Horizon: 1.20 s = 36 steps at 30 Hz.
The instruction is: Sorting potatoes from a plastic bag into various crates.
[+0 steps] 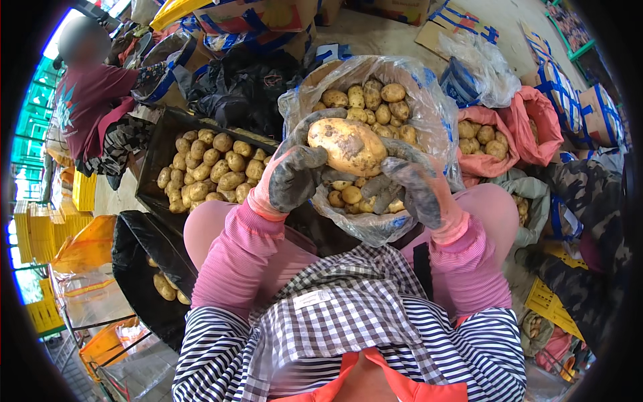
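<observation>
A large potato (346,145) with dark soil patches on its skin is raised between my two gloved hands. My left hand (297,176) grips its left end, fingers curled behind and thumb in front. On the right end, my right hand (419,188) holds it with the thumb near its lower edge and fingers stretched behind. Both gloves are orange with grey-black coated palms. Directly below and beyond, a box lined with clear plastic (442,120) contains smaller potatoes (383,114); my hands hide its middle. To my left, a black crate (155,156) is heaped with potatoes (216,168).
A black bag (145,256) with a few potatoes lies at my left. Pink sacks (485,166) of potatoes stand at right, near a person's camouflage-clad legs (577,201). Another person (93,105) sits at far left. Black plastic (241,90) and taped cartons (256,20) lie beyond.
</observation>
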Each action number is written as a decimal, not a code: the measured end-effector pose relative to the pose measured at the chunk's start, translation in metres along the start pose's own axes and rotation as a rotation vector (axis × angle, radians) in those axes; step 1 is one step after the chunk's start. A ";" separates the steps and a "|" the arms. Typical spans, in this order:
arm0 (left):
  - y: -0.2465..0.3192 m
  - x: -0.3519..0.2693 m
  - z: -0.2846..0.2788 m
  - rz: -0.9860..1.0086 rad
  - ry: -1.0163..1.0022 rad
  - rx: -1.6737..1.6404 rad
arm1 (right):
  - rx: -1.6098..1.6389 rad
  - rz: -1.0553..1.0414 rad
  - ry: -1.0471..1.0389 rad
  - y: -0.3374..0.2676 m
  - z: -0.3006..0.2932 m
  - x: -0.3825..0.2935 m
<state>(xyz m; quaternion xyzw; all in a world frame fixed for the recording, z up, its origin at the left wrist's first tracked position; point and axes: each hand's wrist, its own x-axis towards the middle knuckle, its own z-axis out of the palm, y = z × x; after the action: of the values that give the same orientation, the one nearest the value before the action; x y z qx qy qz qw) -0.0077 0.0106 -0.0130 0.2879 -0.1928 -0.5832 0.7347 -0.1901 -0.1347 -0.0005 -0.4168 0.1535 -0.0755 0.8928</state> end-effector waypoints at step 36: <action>-0.016 -0.002 0.008 0.368 0.053 0.755 | 0.008 -0.082 0.189 0.028 0.003 0.009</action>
<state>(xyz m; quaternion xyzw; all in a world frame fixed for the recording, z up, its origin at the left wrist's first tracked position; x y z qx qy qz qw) -0.0253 0.0083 -0.0175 0.5126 -0.4223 -0.3232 0.6741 -0.1806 -0.1172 -0.0217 -0.4101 0.2193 -0.1516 0.8722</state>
